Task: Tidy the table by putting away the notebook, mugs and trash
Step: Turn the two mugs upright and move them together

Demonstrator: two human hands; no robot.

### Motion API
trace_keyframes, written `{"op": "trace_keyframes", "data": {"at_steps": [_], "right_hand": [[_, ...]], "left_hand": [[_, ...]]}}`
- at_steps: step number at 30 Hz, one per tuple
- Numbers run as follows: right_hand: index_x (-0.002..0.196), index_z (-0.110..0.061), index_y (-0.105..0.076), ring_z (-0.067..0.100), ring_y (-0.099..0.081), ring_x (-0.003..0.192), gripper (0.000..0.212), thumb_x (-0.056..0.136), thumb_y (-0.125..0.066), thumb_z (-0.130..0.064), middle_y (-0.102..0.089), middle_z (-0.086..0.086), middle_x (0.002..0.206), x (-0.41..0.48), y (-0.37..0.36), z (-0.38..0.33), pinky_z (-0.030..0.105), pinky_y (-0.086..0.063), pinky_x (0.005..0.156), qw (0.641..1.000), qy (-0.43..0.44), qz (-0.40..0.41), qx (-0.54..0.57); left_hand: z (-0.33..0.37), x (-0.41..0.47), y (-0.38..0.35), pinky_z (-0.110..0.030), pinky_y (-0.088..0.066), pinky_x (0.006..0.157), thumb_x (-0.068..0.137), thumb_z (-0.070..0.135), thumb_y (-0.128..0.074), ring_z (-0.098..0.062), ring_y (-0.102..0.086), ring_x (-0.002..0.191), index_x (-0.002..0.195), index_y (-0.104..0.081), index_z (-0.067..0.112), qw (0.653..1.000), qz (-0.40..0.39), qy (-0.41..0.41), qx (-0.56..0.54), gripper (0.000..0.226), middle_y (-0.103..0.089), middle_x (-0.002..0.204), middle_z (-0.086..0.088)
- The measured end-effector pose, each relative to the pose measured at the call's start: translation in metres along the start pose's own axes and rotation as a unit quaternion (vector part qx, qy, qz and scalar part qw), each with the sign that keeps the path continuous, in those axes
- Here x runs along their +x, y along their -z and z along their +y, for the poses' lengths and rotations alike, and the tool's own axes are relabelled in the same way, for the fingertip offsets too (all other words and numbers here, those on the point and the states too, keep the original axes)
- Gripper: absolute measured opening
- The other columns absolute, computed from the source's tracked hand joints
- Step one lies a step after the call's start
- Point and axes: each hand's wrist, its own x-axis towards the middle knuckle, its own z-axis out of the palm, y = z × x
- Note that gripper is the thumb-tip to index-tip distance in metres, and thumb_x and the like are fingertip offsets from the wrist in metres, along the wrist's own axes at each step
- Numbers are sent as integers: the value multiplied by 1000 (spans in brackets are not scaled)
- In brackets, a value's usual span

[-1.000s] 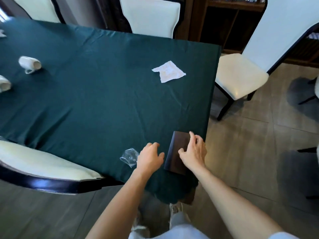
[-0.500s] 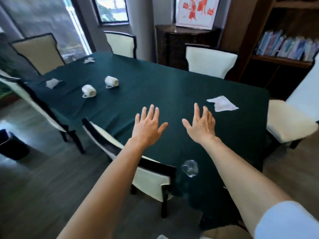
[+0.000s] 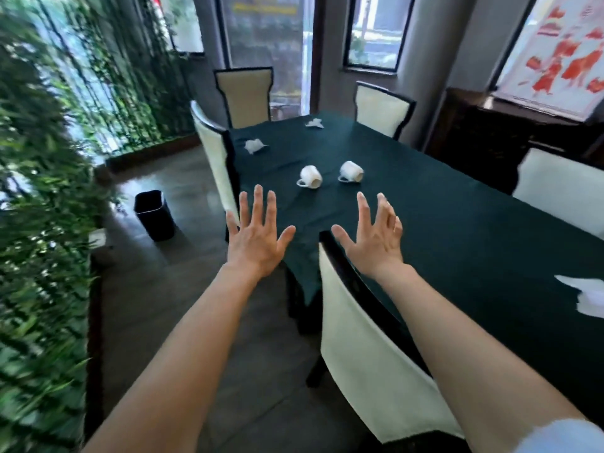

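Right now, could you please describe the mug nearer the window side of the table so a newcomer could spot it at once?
Find the long table under the dark green tablecloth; two white mugs lie tipped over near its middle, beyond the open hands. The one meant is the left mug, closer to the table edge with the cream chair. Unlike the right mug, its mouth faces the viewer.

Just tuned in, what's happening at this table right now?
Nothing is being held. The left hand and right hand are both open, raised with fingers spread. On the green table, two white mugs lie tipped over, with crumpled napkins beyond. A black bin stands on the floor.
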Motion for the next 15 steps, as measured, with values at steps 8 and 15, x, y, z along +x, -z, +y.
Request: {"op": "trace_keyframes", "data": {"at_steps": [8, 15], "right_hand": [[162, -22, -3, 39, -5, 155, 88, 96, -38, -69, -1, 22, 167, 95, -62, -53, 57, -5, 125, 999, 41, -20, 4], [159, -24, -6, 41, -13, 153, 86, 94, -44, -67, -6, 24, 166, 203, -110, -51, 56, -10, 125, 999, 17, -47, 12]], "left_hand": [[-59, 69, -18, -61, 7, 128, 104, 65, -23, -32, 23, 160, 165, 15, 20, 998, -32, 55, 1, 85, 26, 173, -3], [-72, 168, -45, -59, 4, 129, 105, 63, -26, -31, 18, 161, 166, 12, 20, 994, -66, 84, -10, 83, 23, 175, -3]]}}
